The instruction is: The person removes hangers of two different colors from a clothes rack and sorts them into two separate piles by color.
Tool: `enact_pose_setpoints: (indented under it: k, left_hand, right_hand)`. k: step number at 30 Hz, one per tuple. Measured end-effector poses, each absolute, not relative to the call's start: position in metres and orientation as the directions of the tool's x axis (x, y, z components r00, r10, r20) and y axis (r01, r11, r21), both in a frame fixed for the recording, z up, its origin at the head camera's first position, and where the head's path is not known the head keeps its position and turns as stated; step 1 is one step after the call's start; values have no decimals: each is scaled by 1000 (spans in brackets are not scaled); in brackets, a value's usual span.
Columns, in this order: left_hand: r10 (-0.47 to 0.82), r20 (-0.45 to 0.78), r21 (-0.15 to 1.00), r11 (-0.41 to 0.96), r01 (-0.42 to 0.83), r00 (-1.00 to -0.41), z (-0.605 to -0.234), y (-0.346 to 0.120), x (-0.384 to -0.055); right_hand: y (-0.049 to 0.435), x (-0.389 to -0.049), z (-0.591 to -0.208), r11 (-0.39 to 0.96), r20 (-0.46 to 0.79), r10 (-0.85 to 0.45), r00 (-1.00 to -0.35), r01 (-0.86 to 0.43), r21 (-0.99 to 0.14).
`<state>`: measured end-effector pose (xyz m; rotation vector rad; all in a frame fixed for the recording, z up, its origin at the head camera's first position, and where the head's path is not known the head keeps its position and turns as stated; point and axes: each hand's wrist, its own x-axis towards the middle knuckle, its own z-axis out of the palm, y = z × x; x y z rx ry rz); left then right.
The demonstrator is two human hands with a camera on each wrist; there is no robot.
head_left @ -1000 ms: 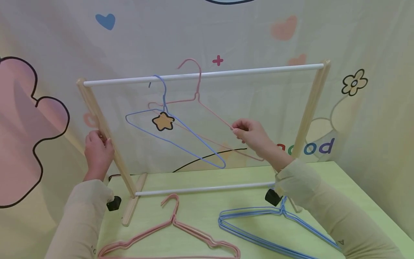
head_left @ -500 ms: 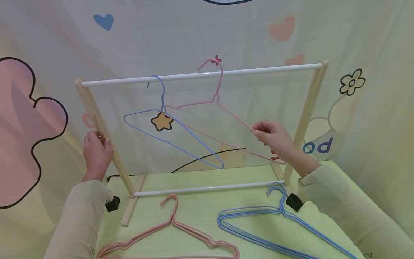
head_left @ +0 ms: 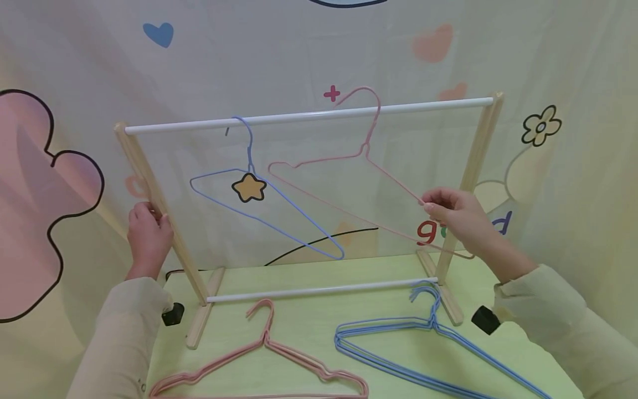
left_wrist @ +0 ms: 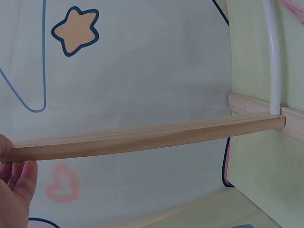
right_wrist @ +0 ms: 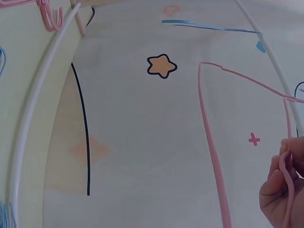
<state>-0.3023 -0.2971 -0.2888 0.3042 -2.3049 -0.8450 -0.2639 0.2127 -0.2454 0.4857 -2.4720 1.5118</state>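
Observation:
My left hand (head_left: 150,238) grips the left wooden post (head_left: 183,255) of a small clothes rack; in the left wrist view the thumb and fingers lie on either side of that post (left_wrist: 142,137). My right hand (head_left: 461,216) pinches the right shoulder of a pink hanger (head_left: 394,178), near the right post (head_left: 476,160). The hanger's hook rises above the white top rod (head_left: 309,116); whether it rests on the rod I cannot tell. Further left, a blue hanger (head_left: 250,144) hangs from the rod at an angle. In the right wrist view the pink hanger (right_wrist: 213,156) crosses the curtain.
Stacked pink hangers (head_left: 267,338) lie on the pale green table (head_left: 299,318) at front centre. Several blue hangers (head_left: 432,321) lie to their right. A lower white rod (head_left: 319,290) joins the rack's feet. A patterned curtain (head_left: 319,50) hangs behind.
The right hand has moved the pink hanger rightward along the top rod, away from the blue hanger. The left hand keeps its place on the post.

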Motion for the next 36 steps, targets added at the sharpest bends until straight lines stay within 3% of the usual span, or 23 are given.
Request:
enact_pose_setpoints:
  k: [8, 23, 36]
  left_hand:
    - [-407, 500, 640, 768, 9, -764, -289, -298, -302]
    - [-417, 516, 641, 767, 15, -748, -290, -297, -302]
    - [-404, 514, 637, 770, 21, -756, -290, -298, -302]
  right_hand:
    - [231, -255, -255, 438, 358, -183, -916, -402, -804]
    - [238, -252, -296, 481, 196, -175, -965, -257, -838]
    - [228, -255, -340, 391, 88, -241, -966, -180, -902]
